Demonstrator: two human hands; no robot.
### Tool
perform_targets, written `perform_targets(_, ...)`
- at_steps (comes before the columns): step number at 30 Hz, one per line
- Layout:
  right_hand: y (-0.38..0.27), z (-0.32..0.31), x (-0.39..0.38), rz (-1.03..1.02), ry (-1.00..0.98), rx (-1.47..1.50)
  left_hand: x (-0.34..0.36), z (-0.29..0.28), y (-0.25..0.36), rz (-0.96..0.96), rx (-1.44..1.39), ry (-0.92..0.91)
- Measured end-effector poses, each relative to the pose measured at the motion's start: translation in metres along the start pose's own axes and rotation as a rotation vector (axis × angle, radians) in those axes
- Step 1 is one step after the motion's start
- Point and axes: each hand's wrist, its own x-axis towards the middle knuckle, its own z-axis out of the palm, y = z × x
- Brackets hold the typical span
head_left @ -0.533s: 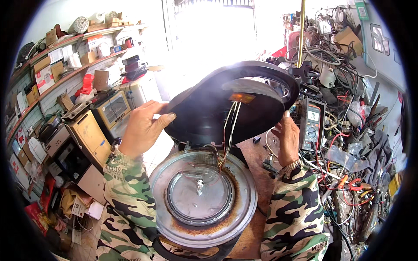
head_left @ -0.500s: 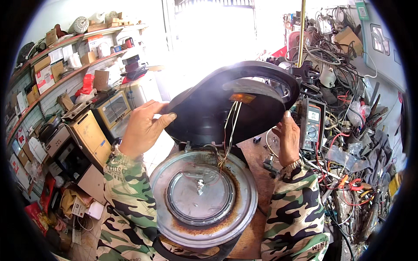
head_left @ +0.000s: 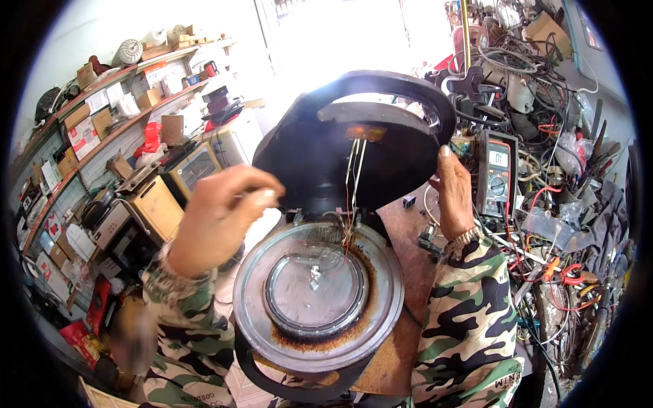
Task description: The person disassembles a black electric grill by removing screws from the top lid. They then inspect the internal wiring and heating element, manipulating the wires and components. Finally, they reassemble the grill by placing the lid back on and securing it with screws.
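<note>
In front of me a round electric griddle stands with its black lid (head_left: 306, 160) raised on the hinge. Its metal pan (head_left: 316, 299) lies below, underside up, with a brown rusty ring around the middle. Thin wires (head_left: 355, 177) run from an amber patch inside the lid down to the pan's far edge. My right hand (head_left: 456, 194) grips the lid's right edge, thumb in front and fingers partly hidden behind. My left hand (head_left: 224, 214), slightly blurred, hovers left of the lid with nothing visible in it, its fingers loosely bent and apart from the thumb.
A multimeter (head_left: 498, 177) stands at the right beside a heap of cables, with red-handled pliers (head_left: 570, 275) nearer. A black plug (head_left: 430, 243) lies on the brown wooden bench (head_left: 401, 340). Shelves (head_left: 115, 129) full of boxes and a toaster oven (head_left: 194, 170) fill the left.
My left hand has let go of the lid's left edge and moved down and nearer. My right hand stays at the right edge; the lid appears tilted further back.
</note>
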Motion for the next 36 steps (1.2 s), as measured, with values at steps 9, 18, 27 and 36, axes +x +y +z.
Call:
perform_targets(9,0.001,0.020,0.001,-0.029,-0.025,0.018,0.046,0.069,-0.057,-0.177,-0.264,-0.205)
perform_targets(18,-0.001,0.003,0.002,-0.024,-0.028,-0.043,0.071,0.089,-0.044,-0.243,-0.265,-0.180)
perform_targets(27,-0.010,0.013,-0.003,0.025,0.022,0.002,0.072,0.093,-0.051,-0.198,-0.305,-0.139)
perform_targets(36,-0.012,0.012,-0.002,0.007,0.007,0.057,0.067,0.084,-0.046,-0.214,-0.414,-0.124)
